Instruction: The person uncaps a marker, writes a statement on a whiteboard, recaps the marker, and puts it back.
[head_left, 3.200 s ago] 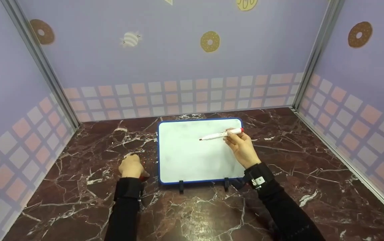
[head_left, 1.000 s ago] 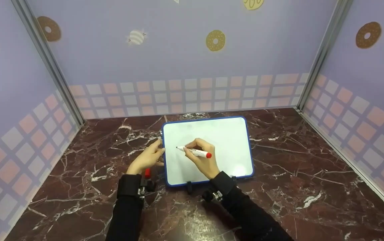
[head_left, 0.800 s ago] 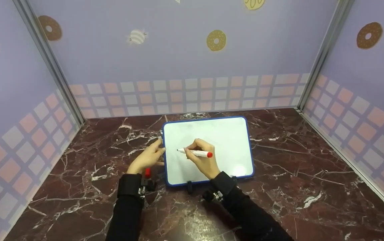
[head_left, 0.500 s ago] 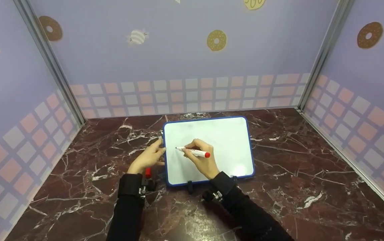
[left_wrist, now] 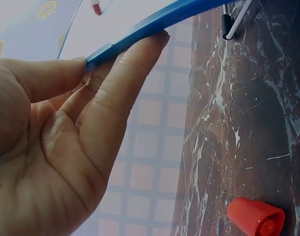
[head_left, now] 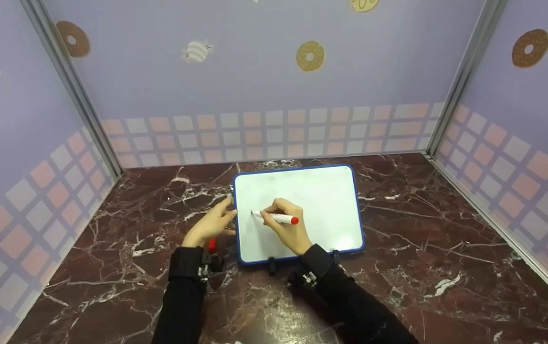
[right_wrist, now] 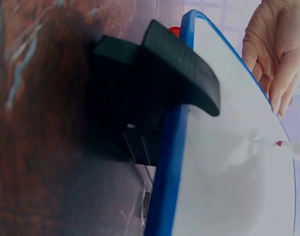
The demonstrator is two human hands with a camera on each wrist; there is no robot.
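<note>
A whiteboard (head_left: 326, 205) with a blue frame leans back on a stand. My left hand (head_left: 211, 224) pinches the board's left edge, thumb at the front and fingers behind, as the left wrist view shows close up. My right hand (head_left: 292, 230) holds an uncapped white marker (head_left: 282, 218) in a writing grip over the left half of the board. Its dark red tip (right_wrist: 279, 143) is right at the white surface, pointing left. A red marker cap (left_wrist: 255, 216) stands on the table beside my left wrist.
Black stand hooks (head_left: 271, 265) hold the board's lower edge, and one hook (right_wrist: 184, 69) looms large in the right wrist view. A stand leg (left_wrist: 227, 27) shows behind the board. Patterned purple walls (head_left: 255, 86) enclose the marbled table (head_left: 126, 286).
Since the oldest frame, my left hand has gone from the table to the board's left edge. My right hand has brought the marker left and down; lately its tip makes only small movements.
</note>
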